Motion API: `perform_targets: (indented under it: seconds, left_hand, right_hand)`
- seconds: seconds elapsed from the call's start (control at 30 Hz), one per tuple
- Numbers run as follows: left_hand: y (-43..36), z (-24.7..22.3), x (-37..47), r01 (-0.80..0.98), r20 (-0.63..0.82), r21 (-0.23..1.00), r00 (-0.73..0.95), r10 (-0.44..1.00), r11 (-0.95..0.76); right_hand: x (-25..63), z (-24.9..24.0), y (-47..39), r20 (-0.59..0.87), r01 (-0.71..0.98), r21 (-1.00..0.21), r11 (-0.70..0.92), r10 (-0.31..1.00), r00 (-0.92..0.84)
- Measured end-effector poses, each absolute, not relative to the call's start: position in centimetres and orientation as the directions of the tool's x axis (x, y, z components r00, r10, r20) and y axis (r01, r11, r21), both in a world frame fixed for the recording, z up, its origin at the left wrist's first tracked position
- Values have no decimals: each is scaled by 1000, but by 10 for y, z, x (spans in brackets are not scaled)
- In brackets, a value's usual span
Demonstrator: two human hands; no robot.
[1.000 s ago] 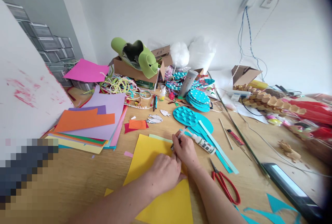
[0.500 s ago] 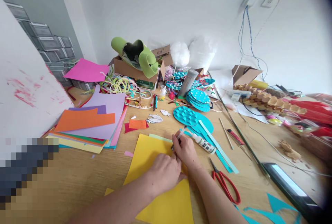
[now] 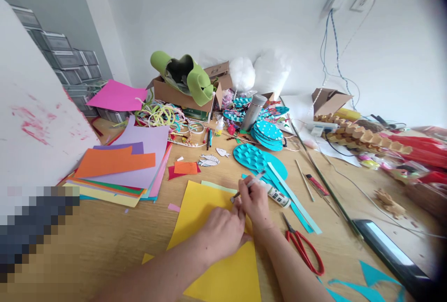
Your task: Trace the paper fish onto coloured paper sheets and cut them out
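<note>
A yellow sheet of paper [image 3: 223, 271] lies on the table in front of me. My left hand [image 3: 224, 229] presses down on it with curled fingers and the thumb toward the right edge; what is under the fingertips is hidden. Closed around a slim pen [image 3: 257, 177], my right hand [image 3: 255, 199] rests against the left fingers. The pen leans right, its tip low by a small pale piece [image 3: 233, 199] near the top of the yellow sheet. Just beyond the right hand lies a white glue bottle [image 3: 278, 196], partly covered by it.
Red-handled scissors [image 3: 307, 250] lie right of my forearm, near blue paper scraps [image 3: 377, 275]. Blue scalloped ovals [image 3: 249, 156] and paper fish [image 3: 208, 160] sit beyond the sheet. Stacked coloured paper [image 3: 115, 164] is at left; a long stick [image 3: 323, 178] runs along the right.
My right hand has shifted slightly right, and the pen's upper end has tipped to the right and lower. The left hand stays pressed on the yellow sheet.
</note>
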State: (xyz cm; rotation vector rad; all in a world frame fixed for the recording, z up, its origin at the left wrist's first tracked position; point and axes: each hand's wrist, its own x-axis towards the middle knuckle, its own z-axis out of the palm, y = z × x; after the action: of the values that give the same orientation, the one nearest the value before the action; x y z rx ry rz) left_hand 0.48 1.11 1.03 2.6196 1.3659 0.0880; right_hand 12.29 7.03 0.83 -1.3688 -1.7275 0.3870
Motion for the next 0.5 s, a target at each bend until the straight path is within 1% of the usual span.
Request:
perform_targets:
  seconds: [0.1, 0.17, 0.23, 0.3, 0.4, 0.5]
  left_hand:
    - [11, 7, 5, 798, -18, 151, 592, 806, -583]
    - [12, 6, 5, 793, -11, 136, 601, 799, -594]
    - [12, 6, 4, 792, -13, 139, 602, 798, -595]
    - [12, 8, 4, 797, -27, 152, 594, 804, -584]
    - [14, 13, 3, 809, -44, 176, 576, 816, -562]
    - [16, 18, 1, 810, -42, 209, 568, 822, -549]
  right_hand:
    - [129, 15, 70, 524, 584, -742, 329, 828, 199]
    - [133, 19, 72, 539, 536, -777, 330, 788, 296]
    - [135, 22, 73, 531, 477, -811, 338, 768, 358]
    - [136, 26, 74, 515, 427, -834, 349, 768, 379]
    - [139, 36, 74, 492, 364, -857, 365, 792, 362]
    - [146, 43, 69, 444, 356, -875, 328, 837, 320]
